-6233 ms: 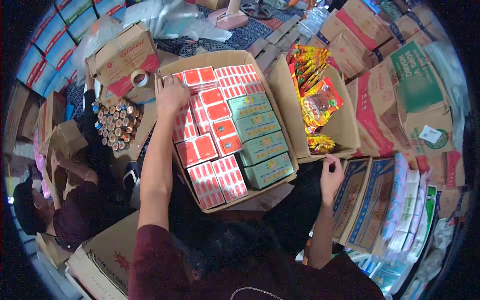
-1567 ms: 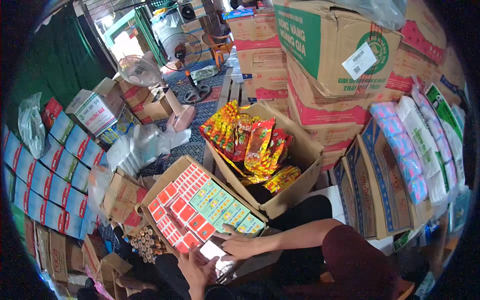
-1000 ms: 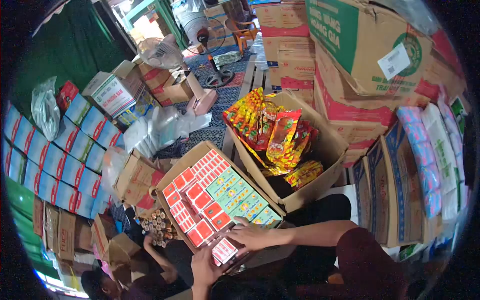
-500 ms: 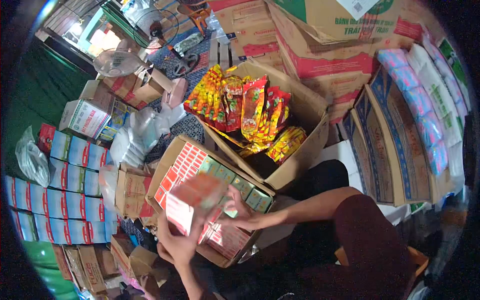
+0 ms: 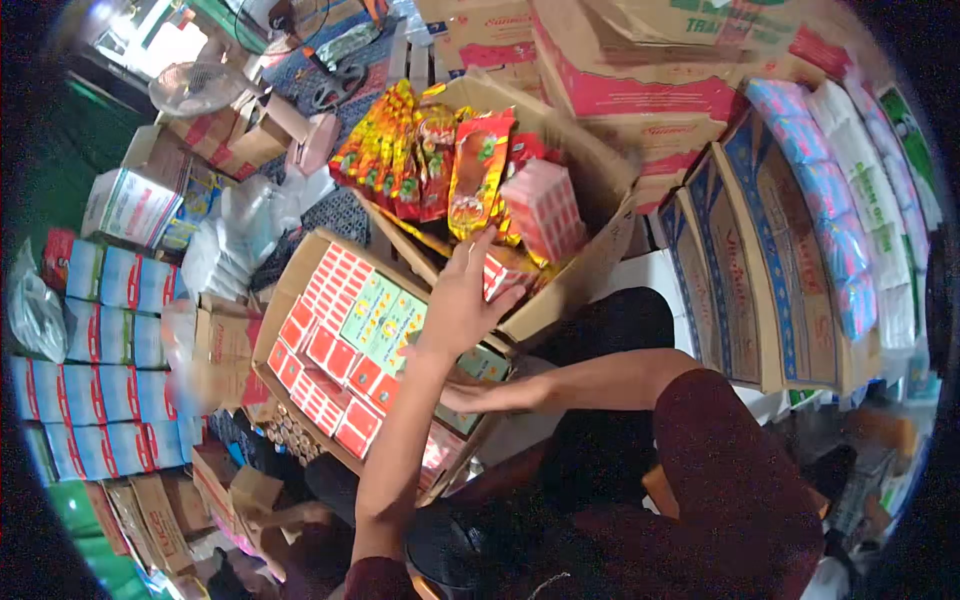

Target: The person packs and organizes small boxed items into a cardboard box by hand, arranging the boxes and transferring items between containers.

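My left hand [image 5: 460,300] reaches over the near edge of a large carton [image 5: 610,225], fingers spread. Just beyond its fingertips, a blurred block of small red-and-white boxes [image 5: 545,208] is over red and yellow snack packets [image 5: 478,175]; I cannot tell if it rests on them. Another red-and-white piece [image 5: 503,277] shows between thumb and fingers. My right hand [image 5: 485,396] is low at the right side of a smaller carton [image 5: 268,345], its fingers hidden behind my left forearm. Red-and-white boxes [image 5: 345,360] and a green printed pack [image 5: 382,318] fill that carton.
Blue-and-white packs [image 5: 110,390] are stacked at left. Tall cartons [image 5: 650,100] stand behind, with more cartons [image 5: 735,270] and pink-blue packs [image 5: 815,190] at right. A fan [image 5: 200,90] and clear plastic bags [image 5: 245,220] are at upper left.
My left hand has moved from above the smaller carton up and right to the large one. The red-and-white block now appears over the packets. The view has shifted.
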Tool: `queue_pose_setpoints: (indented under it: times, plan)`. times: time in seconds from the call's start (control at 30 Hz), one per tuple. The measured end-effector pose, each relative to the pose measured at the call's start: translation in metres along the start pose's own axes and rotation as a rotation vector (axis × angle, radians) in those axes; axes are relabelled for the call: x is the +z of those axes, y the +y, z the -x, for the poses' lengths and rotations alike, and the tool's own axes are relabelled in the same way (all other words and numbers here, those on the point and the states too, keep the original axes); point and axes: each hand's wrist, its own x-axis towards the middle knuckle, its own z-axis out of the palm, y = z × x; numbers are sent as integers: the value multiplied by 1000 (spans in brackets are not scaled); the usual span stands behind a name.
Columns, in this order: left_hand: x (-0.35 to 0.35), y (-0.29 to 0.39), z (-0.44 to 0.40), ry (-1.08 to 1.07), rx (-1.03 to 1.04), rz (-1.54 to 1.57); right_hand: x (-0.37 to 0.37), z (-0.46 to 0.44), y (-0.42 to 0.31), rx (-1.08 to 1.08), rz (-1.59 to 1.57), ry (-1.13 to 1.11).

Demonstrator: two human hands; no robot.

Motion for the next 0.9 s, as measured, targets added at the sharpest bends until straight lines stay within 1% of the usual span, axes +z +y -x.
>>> queue_pose_setpoints:
  times: [0.03, 0.1, 0.13, 0.2, 0.27, 0.3, 0.33, 0.37, 0.4, 0.43, 0.5, 0.53, 0.63, 0.67, 0.77, 0.8, 0.9]
  plan:
    - [-1, -4, 6, 86, 102, 6, 0, 2, -2, 32, 9, -39]
    - [-13, -6, 31, 103, 23, 21, -2, 7, -7, 91, 12, -121]
    - [-27, -5, 48, 126, -39, 40, -10, 7, -29, 93, -6, -145]
    - [-54, -16, 89, 170, -142, 43, -43, 2, -109, 179, -55, -94]
    - [-83, -40, 147, 157, -260, -162, -53, -3, -145, 445, -393, 1]
    - [-97, -53, 174, 181, -311, -178, -46, -7, -114, 303, -282, 18]
    - [-109, -63, 201, 231, -421, -255, -41, -13, -100, 155, -178, 35]
    - [-119, -70, 229, 277, -526, -332, -39, -11, -88, 249, -222, 15]
    - [-126, -73, 252, 299, -564, -347, -44, -14, -94, 341, -256, 2]
    - [-134, -75, 269, 275, -598, -393, -46, -15, -95, 338, -263, -33]
    - [-144, -76, 288, 215, -644, -474, -50, -19, -98, 524, -414, -18]
    - [-145, -76, 290, 228, -652, -474, -50, -21, -99, 522, -408, -32]
    - [-132, -72, 280, 107, -510, -557, -53, -22, -103, 513, -328, -52]
    - [-128, -75, 278, 120, -514, -552, -54, -22, -104, 513, -316, -60]
    - [-113, -86, 270, -44, -449, -659, -59, -22, -106, 504, -401, -66]
    - [-108, -89, 269, -42, -445, -652, -61, -22, -107, 508, -395, -62]
    - [-104, -99, 268, 9, -519, -640, -65, -25, -109, 554, -425, -73]
